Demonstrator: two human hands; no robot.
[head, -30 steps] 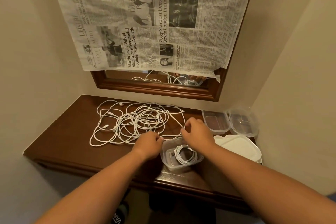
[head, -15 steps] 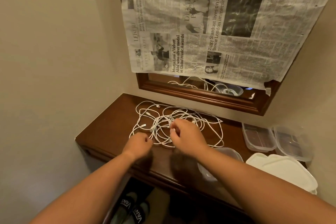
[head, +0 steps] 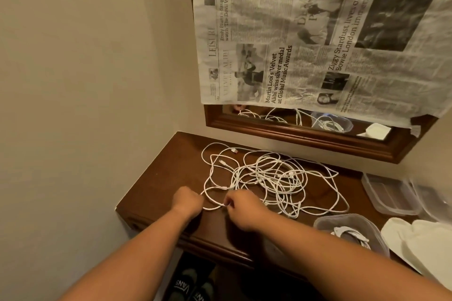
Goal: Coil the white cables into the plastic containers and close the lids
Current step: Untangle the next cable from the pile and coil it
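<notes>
A dark wooden table (head: 156, 193) is sitting in a beige corner, under a wood-framed mirror (head: 318, 139) mostly covered by a newspaper sheet (head: 305, 44). A loose tangle of white cables (head: 269, 178) is lying across the middle of the table. Both hands are working at its near edge: the left hand (head: 188, 203) is closed in a fist on a loop of one cable, and the right hand (head: 242, 208) is pinching the same strand just beside it, so the two are sitting close together but not touching. To the right, one plastic container (head: 352, 230) is already holding a coiled cable, lid off; two empty containers (head: 391, 193) are waiting behind it, near a stack of white lids (head: 420, 244). The person appears to be starting the next cable. To do it well, it is worth finding a plug end first, drawing the strand out slowly so it is not dragging knots along, then winding even loops small enough for the container.
</notes>
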